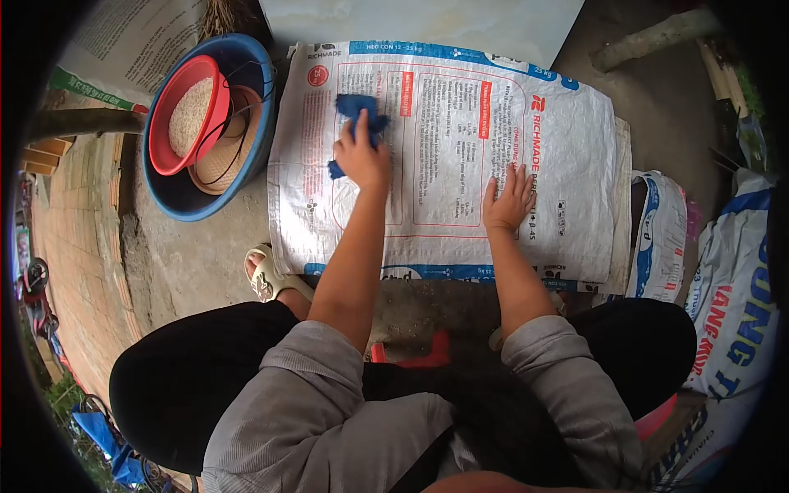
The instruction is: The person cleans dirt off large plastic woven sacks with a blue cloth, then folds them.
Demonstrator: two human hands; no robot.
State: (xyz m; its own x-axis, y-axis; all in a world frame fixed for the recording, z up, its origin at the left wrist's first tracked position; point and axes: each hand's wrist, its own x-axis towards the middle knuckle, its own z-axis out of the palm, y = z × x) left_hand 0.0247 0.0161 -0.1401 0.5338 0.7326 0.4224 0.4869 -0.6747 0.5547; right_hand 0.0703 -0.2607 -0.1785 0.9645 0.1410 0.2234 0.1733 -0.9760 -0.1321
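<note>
A white printed sack (448, 148) with blue edges lies flat on the ground in front of me. On its left part, my left hand (362, 160) presses a crumpled dark blue cloth (358, 107) against the surface, and the cloth shows above and to the left of the fingers. My right hand (509, 200) rests flat on the sack's right half, fingers spread, holding nothing, beside the large red lettering.
Left of the sack stands a blue basin (205, 212) holding a red bowl (156, 148) of white grains and a brown round item. More printed sacks (740, 287) lie at the right. A wooden log (649, 43) is at the upper right.
</note>
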